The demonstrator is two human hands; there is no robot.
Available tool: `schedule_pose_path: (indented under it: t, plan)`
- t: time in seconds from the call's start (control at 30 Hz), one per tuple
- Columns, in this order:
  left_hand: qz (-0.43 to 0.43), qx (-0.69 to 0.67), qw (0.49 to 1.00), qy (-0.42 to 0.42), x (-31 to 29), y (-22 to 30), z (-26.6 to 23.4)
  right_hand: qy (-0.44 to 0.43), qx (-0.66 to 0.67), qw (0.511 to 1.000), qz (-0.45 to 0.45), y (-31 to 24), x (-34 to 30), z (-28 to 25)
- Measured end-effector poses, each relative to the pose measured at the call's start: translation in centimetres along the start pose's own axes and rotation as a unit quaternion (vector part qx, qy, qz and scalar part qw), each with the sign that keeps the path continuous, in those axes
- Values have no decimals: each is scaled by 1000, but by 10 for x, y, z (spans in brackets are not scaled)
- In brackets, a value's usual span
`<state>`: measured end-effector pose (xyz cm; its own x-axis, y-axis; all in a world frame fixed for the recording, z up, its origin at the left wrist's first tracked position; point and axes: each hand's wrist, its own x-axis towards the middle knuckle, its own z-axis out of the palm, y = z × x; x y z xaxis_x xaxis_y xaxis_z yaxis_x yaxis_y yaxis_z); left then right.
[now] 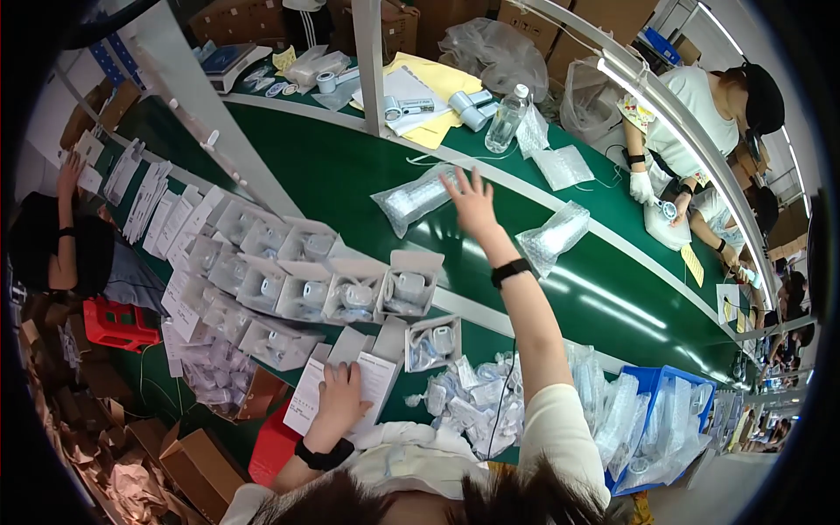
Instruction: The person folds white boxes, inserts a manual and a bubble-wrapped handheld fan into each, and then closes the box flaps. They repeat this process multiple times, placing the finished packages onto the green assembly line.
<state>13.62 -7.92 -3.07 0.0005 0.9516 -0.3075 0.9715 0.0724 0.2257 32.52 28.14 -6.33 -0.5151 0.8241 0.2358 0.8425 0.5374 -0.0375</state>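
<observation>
My left hand (341,400) lies on a white printed carton (379,374) at the near edge of the table, fingers apart and pressing on its face. Raised flaps show at the carton's far end. My right hand (472,206) reaches over the green conveyor belt with fingers spread, holding nothing. Its fingertips are beside a bubble-wrapped packet (416,199), perhaps touching it; I cannot tell. A second bubble-wrapped packet (554,238) lies on the belt to the right of my wrist. Just beyond my left hand stands a small open box (432,344) with a bagged light-coloured device inside.
Rows of open white boxes (297,289) with bagged devices stand at left. Small bagged parts (481,398) are heaped between my arms. A blue crate (643,381) of wrapped packets is at right. Across the belt stands a clear bottle (507,118). Co-workers sit left and far right.
</observation>
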Motion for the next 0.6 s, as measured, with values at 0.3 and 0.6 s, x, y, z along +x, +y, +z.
schedule_pose_path:
  t: [0.3,0.6]
  plan:
    - [-55,20,992,-108,17,-10,10,-209,11,978,-7,-6,73,69]
    - [-26,-11,993,-118,25,-14,9,-197,-7,843,501,141,-27,25]
